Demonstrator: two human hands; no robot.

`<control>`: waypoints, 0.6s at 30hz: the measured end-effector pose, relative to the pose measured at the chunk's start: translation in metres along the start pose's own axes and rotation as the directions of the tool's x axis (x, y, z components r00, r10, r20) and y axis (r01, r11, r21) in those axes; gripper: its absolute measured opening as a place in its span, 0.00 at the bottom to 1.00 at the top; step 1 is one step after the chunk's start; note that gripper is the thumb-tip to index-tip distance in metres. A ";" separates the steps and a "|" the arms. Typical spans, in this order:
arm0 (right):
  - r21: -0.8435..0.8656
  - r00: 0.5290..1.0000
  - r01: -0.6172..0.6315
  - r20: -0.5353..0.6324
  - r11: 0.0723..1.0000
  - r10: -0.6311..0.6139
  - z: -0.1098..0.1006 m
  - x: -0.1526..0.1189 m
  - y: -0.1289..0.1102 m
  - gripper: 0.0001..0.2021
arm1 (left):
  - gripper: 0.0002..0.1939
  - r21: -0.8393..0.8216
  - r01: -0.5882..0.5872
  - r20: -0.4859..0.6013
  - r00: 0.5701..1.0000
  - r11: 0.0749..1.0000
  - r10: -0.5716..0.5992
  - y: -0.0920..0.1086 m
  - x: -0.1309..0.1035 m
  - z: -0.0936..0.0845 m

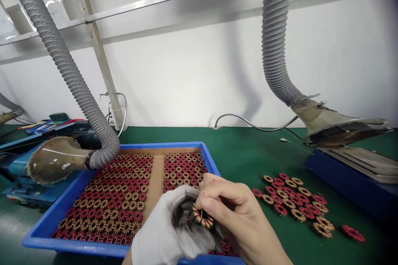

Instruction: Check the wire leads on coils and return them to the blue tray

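Just in front of the blue tray's near edge, my left hand [169, 225] wears a white glove with a dirty grey palm. Its fingers curl round a small ring-shaped wound motor stator [203, 218] with copper and reddish coils. My bare right hand [231, 205] pinches the upper edge of that same stator between thumb and forefinger. A thin strand crosses the stator's central hole. More stators [108, 198], red and copper-coloured, stand in close rows in the tray behind and left of my hands. The fingers partly cover the held stator.
The blue tray [83, 249] has a brown cardboard bottom. Loose stators [294, 196] lie on the green table [245, 161] to the right. One extraction hose [276, 37] ends above a blue box [345, 184]; another hose [74, 74] hangs over the tray's left side.
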State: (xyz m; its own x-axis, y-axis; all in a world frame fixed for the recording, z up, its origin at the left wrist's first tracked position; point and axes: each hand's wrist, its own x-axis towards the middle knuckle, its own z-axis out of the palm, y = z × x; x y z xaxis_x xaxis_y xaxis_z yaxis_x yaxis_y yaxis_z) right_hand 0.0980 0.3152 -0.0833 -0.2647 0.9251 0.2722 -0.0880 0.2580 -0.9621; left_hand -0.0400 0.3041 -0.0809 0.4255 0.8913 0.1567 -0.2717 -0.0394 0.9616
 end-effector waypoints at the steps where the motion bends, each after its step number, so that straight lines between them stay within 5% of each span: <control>1: 0.138 1.000 -0.024 -0.016 0.990 0.026 0.000 0.001 0.001 0.24 | 0.14 0.004 0.017 0.027 0.999 1.000 -0.017 0.000 -0.001 -0.001; 4: 0.451 0.998 -0.005 -0.054 0.892 0.032 -0.005 0.000 0.000 0.26 | 0.16 0.129 0.063 0.012 0.998 0.990 -0.065 -0.001 -0.006 -0.006; 7: 0.176 0.999 -0.045 -0.017 0.983 0.049 -0.011 -0.008 -0.007 0.23 | 0.14 0.262 0.052 -0.024 0.999 0.964 -0.047 -0.002 -0.011 -0.007; 10: -0.194 0.969 -0.225 0.061 0.955 0.241 -0.010 -0.016 -0.015 0.26 | 0.11 0.202 0.035 -0.037 0.999 0.979 -0.028 -0.005 -0.011 -0.004; 18: -0.153 0.980 -0.180 0.060 0.972 0.191 -0.003 -0.009 -0.013 0.27 | 0.08 0.121 0.062 -0.246 0.969 0.991 -0.031 -0.013 -0.010 -0.010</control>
State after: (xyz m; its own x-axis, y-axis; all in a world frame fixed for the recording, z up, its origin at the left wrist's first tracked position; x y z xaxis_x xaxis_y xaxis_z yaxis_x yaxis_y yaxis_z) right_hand 0.1039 0.3047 -0.0735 -0.3340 0.9389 0.0834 0.1089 0.1263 -0.9860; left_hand -0.0493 0.2997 -0.0977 0.2088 0.9757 0.0667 -0.1386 -0.0380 0.9896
